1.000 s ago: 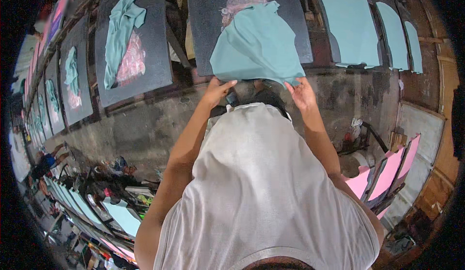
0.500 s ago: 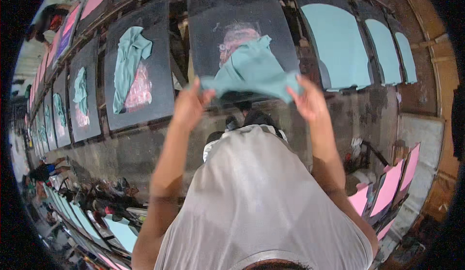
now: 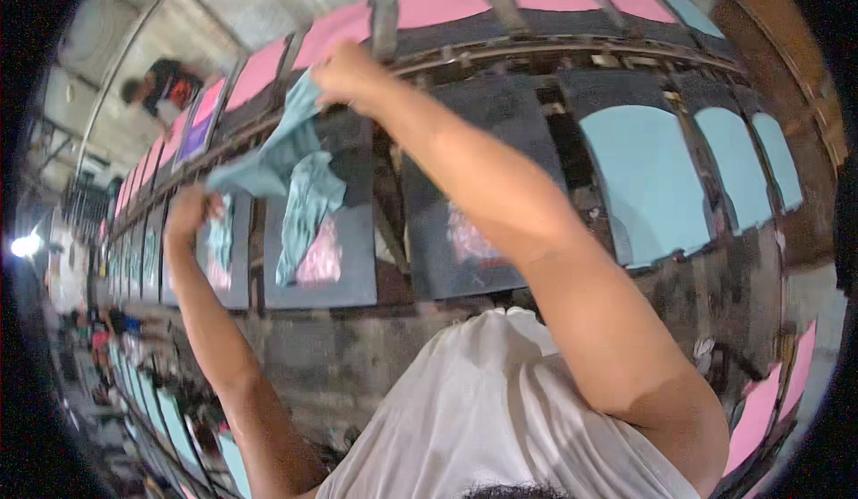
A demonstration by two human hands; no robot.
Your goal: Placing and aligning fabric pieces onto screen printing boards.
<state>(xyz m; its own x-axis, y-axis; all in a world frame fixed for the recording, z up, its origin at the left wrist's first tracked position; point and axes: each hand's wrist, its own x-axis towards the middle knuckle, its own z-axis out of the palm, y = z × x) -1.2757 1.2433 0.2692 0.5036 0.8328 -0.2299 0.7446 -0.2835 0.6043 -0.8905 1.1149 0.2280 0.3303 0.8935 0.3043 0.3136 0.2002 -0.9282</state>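
A teal fabric piece (image 3: 279, 152) hangs in the air, stretched between my two hands over the boards at left. My right hand (image 3: 347, 74) is closed on its upper corner, near the far row. Lower and further left, my left hand (image 3: 189, 211) pinches the other end, slightly blurred. Below the lifted cloth, a crumpled teal fabric piece (image 3: 308, 199) lies on a dark board (image 3: 357, 266), beside a pinkish-white patch (image 3: 320, 253). My right forearm crosses the dark board (image 3: 447, 141) in front of me and partly covers its pink patch (image 3: 466, 231).
Flat teal panels (image 3: 643, 177) lie on boards at right. Pink panels (image 3: 442, 0) line the far row. Further left, more boards hold crumpled teal cloth (image 3: 221, 231). A person (image 3: 170, 86) stands beyond the far row. Behind me at right are pink panels (image 3: 752, 418).
Both hands have lifted the teal fabric piece off the board in front and swung it left and away. My view has shifted, showing more of the far row.
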